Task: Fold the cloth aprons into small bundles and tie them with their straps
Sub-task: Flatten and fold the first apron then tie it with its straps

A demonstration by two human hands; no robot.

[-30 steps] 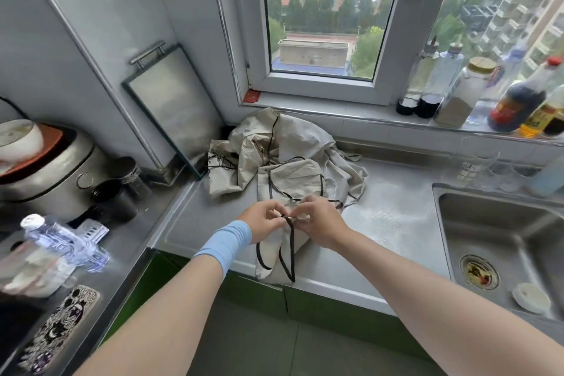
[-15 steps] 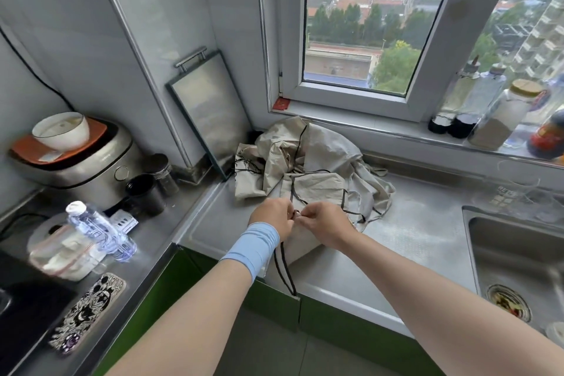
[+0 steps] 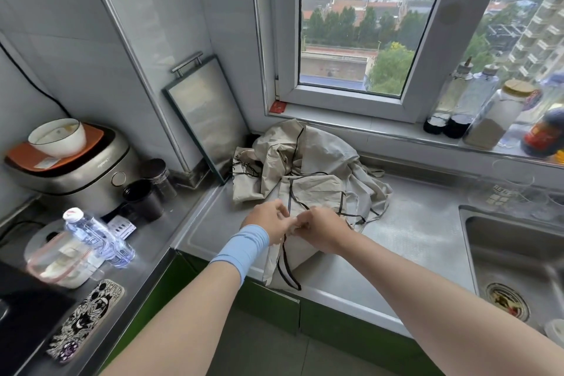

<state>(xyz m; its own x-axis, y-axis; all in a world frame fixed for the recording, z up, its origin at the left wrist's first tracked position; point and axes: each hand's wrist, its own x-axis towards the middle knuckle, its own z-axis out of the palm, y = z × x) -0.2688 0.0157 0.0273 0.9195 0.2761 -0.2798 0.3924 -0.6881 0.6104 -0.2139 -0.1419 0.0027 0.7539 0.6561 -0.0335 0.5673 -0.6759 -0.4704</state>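
A beige apron [image 3: 314, 192] with black-edged straps lies partly folded on the steel counter [image 3: 412, 232], its near end hanging over the front edge. More crumpled beige apron cloth [image 3: 320, 149] is heaped behind it by the window sill. My left hand [image 3: 270, 218], with a blue wristband, and my right hand [image 3: 323, 229] meet over the near apron and pinch its black strap [image 3: 285, 268]. The strap's loop dangles below them over the counter's edge. My fingertips are hidden between the two hands.
A sink [image 3: 515, 272] lies to the right. Bottles and jars [image 3: 485, 110] line the window sill. A metal tray [image 3: 207, 116] leans in the corner. To the left stand a rice cooker [image 3: 76, 168] with a bowl, dark cups [image 3: 143, 198], a water bottle [image 3: 97, 238] and a phone [image 3: 85, 320].
My view has swung left and up, so the counter's left side shows more. Both hands stay together on the strap and the dangling loop has shortened a little.
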